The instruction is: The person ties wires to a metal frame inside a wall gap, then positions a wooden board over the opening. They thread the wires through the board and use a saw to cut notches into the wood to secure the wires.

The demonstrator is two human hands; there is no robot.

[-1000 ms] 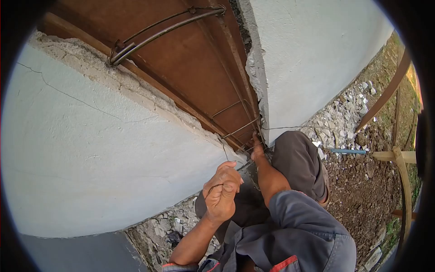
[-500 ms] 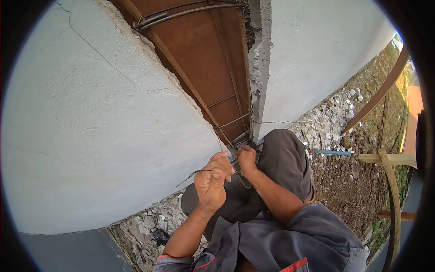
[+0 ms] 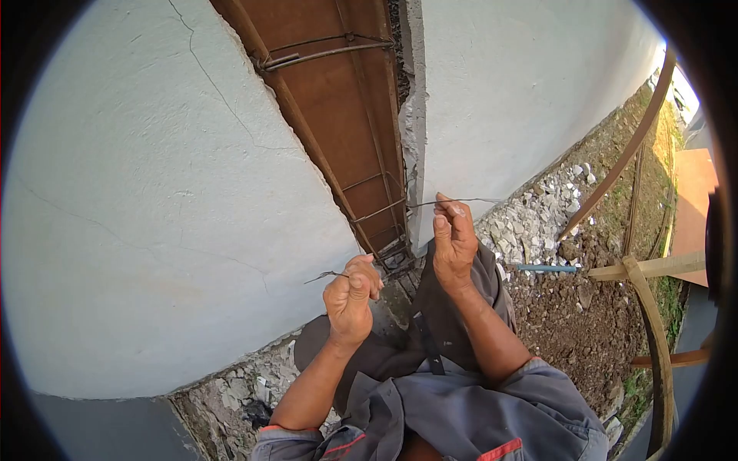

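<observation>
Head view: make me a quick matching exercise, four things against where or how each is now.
1. Left hand
2. Right hand
3. Blue rod
4. Brown board

A. On the ground, by pale rubble and brown soil
B. Raised, fingertips at the long wire
C. Behind the rebar cage
D. Curled closed, a wire end sticking out

Pairs:
Left hand – D
Right hand – B
Blue rod – A
Brown board – C
</observation>
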